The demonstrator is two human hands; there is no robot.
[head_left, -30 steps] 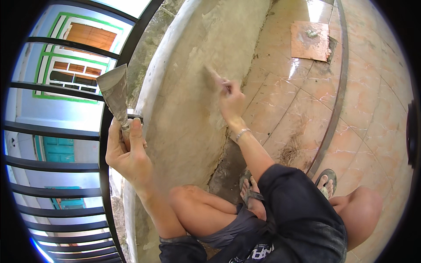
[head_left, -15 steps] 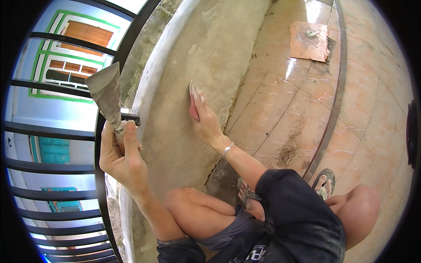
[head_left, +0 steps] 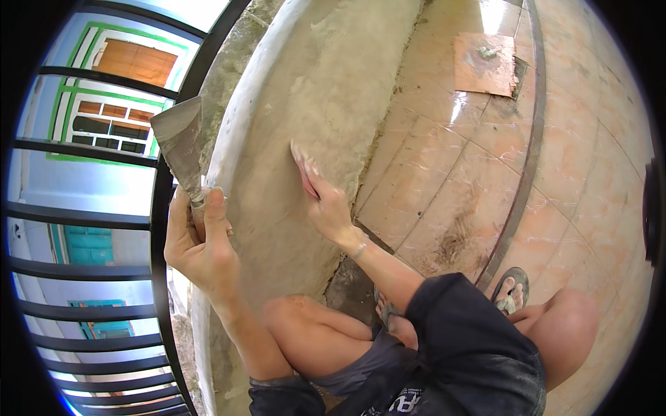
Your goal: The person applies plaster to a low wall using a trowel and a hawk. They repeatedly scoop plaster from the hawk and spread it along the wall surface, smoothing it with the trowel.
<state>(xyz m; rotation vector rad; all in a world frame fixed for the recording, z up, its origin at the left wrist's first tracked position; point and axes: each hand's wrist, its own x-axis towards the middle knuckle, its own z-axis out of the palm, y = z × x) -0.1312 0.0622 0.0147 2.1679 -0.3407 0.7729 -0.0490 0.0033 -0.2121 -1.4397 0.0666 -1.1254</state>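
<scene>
My left hand (head_left: 205, 239) is closed round the handle of a putty knife (head_left: 182, 142), whose wide, smeared metal blade points up beside the black railing. My right hand (head_left: 329, 208) lies low over the grey-beige plastered strip (head_left: 326, 83), its whitened fingers stretched along a flat pinkish-red piece (head_left: 305, 177). That piece appears to rest edge-on against the plaster; its exact kind I cannot make out. A damp sheen and faint smears mark the plaster around it.
Black railing bars (head_left: 83, 216) run along the left, beyond a white-edged ledge (head_left: 239, 114). On the glossy tiles (head_left: 430, 166) at right lies a plywood board (head_left: 479, 66) with a grey lump of paste. My sandalled foot (head_left: 512, 286) stands by a dark floor strip (head_left: 520, 187).
My right hand has slid slightly down and left over the plaster, with the pinkish piece turned more edge-on. The left hand and putty knife have shifted a little right.
</scene>
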